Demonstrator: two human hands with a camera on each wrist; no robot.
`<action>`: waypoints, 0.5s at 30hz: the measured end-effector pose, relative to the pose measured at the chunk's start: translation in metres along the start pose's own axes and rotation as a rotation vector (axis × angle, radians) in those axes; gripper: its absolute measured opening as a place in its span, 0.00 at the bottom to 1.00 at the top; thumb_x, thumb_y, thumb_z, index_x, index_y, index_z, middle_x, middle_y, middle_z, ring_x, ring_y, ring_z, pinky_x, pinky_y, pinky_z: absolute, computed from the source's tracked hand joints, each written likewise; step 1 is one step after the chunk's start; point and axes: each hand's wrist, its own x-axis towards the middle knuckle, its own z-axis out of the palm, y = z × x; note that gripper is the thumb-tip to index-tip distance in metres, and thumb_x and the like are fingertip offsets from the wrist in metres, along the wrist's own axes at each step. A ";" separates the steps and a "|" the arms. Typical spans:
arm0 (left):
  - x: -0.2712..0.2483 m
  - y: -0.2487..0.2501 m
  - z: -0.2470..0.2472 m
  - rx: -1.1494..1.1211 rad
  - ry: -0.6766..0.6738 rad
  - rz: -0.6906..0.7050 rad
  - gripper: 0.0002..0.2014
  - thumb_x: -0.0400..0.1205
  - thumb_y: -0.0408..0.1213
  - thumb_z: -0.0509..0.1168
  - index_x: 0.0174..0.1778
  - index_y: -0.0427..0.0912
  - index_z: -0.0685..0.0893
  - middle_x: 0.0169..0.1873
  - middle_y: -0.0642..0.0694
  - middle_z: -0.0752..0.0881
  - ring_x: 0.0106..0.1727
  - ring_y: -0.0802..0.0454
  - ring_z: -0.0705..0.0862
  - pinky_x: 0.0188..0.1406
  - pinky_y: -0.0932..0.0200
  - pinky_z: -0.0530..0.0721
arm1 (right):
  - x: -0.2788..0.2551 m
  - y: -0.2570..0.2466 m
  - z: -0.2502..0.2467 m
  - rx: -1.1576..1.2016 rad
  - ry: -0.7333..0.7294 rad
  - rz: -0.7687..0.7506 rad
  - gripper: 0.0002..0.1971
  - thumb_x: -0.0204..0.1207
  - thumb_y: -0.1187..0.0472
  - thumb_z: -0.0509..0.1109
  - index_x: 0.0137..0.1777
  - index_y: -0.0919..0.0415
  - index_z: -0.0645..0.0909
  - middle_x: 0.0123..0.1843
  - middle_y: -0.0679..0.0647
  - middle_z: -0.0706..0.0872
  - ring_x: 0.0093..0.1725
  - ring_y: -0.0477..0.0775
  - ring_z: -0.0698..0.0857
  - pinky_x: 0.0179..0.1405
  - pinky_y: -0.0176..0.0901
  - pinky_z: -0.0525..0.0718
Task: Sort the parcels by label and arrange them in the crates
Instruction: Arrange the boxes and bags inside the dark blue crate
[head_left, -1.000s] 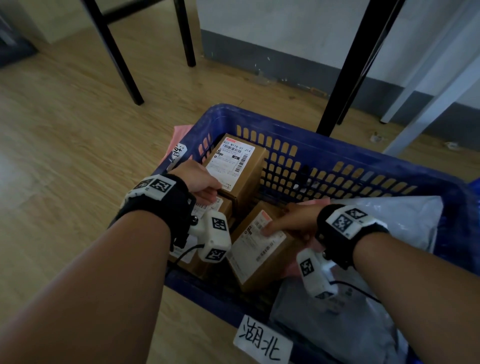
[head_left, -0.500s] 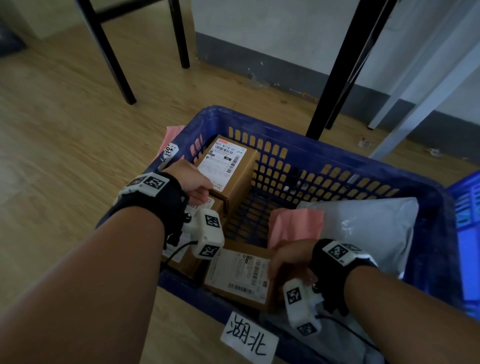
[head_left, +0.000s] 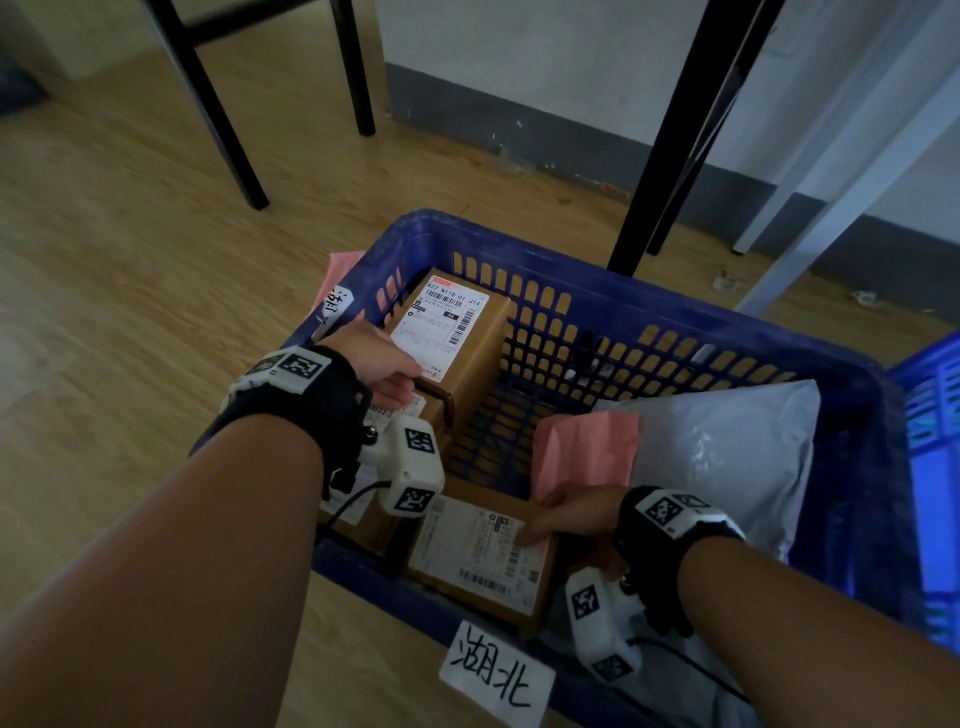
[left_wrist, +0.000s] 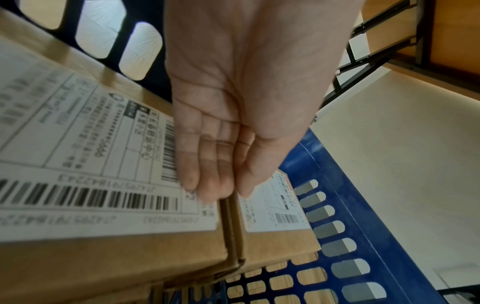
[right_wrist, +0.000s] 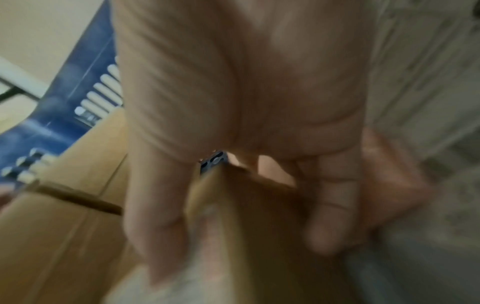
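The right hand (head_left: 569, 512) has its thumb laid flat on the label of a cardboard parcel (head_left: 480, 558) and its fingers (right_wrist: 335, 207) curled down the parcel's right edge — a pinch grip, blurred in the right wrist view. That parcel lies label-up at the near wall of the blue crate (head_left: 691, 322), just beside the tag reading 湖北 (head_left: 496, 675). The left hand (head_left: 382, 358) has straight fingers (left_wrist: 205, 164) held together, tips pressing on the seam where a labelled lower box (left_wrist: 103, 185) meets a tall box (head_left: 457, 338) standing against the crate's left wall; the thumb lies alongside, nothing gripped. Both forearms reach forward and down into the crate, wrists banded with marker-covered cameras. To the right lie a pink mailer (head_left: 582, 452) and a grey poly bag (head_left: 722, 457) — the pink one partly over the grey.
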 end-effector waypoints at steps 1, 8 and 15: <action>0.001 0.000 0.000 0.004 0.000 -0.002 0.04 0.80 0.29 0.69 0.47 0.33 0.81 0.32 0.38 0.86 0.31 0.47 0.86 0.28 0.58 0.89 | -0.002 0.001 -0.001 0.017 0.033 -0.016 0.28 0.62 0.50 0.84 0.60 0.61 0.83 0.56 0.59 0.90 0.58 0.61 0.88 0.59 0.55 0.86; 0.003 0.000 0.001 0.015 0.007 -0.002 0.04 0.80 0.29 0.69 0.46 0.33 0.81 0.33 0.37 0.86 0.31 0.47 0.86 0.33 0.55 0.88 | -0.029 -0.009 -0.035 0.034 -0.058 0.055 0.31 0.62 0.46 0.83 0.63 0.58 0.82 0.56 0.58 0.90 0.56 0.57 0.89 0.60 0.52 0.85; 0.008 -0.003 0.003 0.011 0.040 -0.002 0.06 0.81 0.29 0.68 0.40 0.33 0.80 0.29 0.38 0.85 0.24 0.49 0.84 0.26 0.57 0.88 | -0.049 -0.020 -0.064 0.652 0.176 -0.137 0.21 0.74 0.59 0.74 0.66 0.61 0.76 0.62 0.67 0.85 0.62 0.67 0.84 0.66 0.63 0.81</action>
